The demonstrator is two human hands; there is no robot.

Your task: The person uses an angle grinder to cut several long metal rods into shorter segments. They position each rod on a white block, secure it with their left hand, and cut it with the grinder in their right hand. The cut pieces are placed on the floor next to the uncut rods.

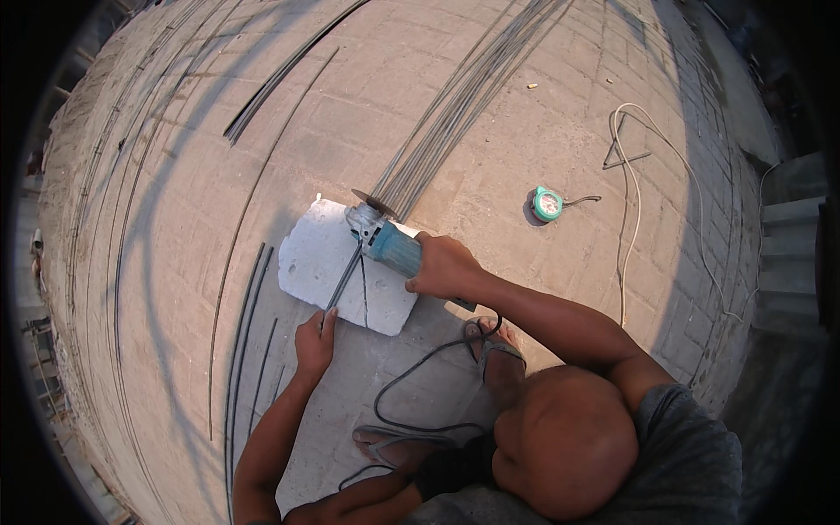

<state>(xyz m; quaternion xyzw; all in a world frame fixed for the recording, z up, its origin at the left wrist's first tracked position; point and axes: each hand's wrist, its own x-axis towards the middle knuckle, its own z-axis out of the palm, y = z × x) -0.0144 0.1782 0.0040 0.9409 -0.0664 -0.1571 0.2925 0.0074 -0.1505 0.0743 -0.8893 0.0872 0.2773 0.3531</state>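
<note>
My right hand (448, 267) is wrapped round the body of a teal angle grinder (396, 252) with a thin cutting disc (375, 204). The grinder is over a pale, rough block (311, 254) on the paving. My left hand (315, 344), closed, pinches a few thin steel rods (346, 282) at the block's near edge. These rods run across the block to beneath the grinder's head, which hides where they meet the disc. Beyond the block stretches a long bundle of steel rods (477, 92). The grinder's black cord (378, 398) loops down past my feet.
Several cut rods (241, 350) lie left of the block, with another dark rod bundle (289, 74) farther off. To the right are a turquoise tape measure (547, 205) and a looping white cable (632, 241). My sandalled foot (499, 339) is close to the grinder's cord.
</note>
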